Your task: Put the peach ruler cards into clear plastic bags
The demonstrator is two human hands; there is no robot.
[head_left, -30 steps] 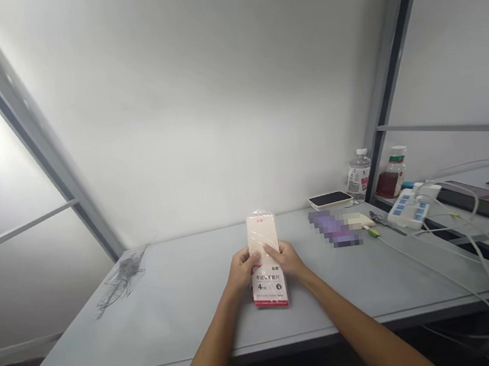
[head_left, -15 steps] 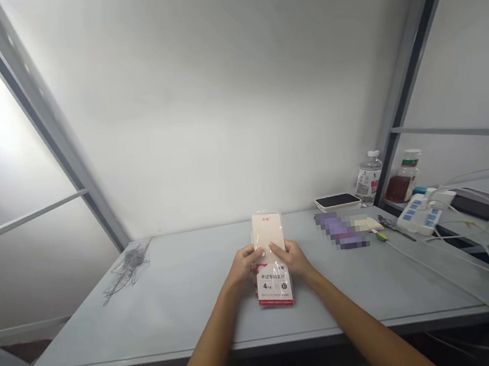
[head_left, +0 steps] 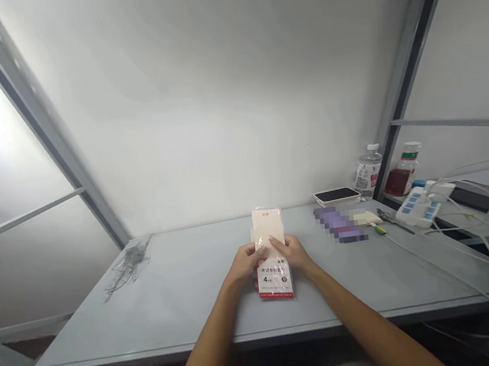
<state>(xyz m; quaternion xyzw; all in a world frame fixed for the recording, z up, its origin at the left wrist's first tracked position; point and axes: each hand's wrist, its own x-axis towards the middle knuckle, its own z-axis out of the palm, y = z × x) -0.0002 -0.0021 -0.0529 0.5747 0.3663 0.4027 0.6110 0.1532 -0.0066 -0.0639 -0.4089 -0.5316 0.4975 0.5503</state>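
Both my hands hold a flat clear-plastic packet (head_left: 273, 262) with a cream upper part and a red-and-white printed label at the bottom. It lies lengthwise on the grey table (head_left: 188, 308) in front of me. My left hand (head_left: 245, 264) grips its left edge with the thumb on top. My right hand (head_left: 295, 253) pinches the right side, fingers curled over the cream part. The cream insert looks partly slid up out of the sleeve.
A crumpled clear wrapper (head_left: 126, 267) lies at the table's far left. To the right are a blurred purple item (head_left: 340, 226), a white box with a dark top (head_left: 337, 196), two bottles (head_left: 368, 171), a power strip (head_left: 414, 207) and white cables (head_left: 479, 249). Grey frame posts flank the table.
The view has shifted a little. The cream part stands slightly further out of the labelled sleeve than a second ago; both hands keep their grip.
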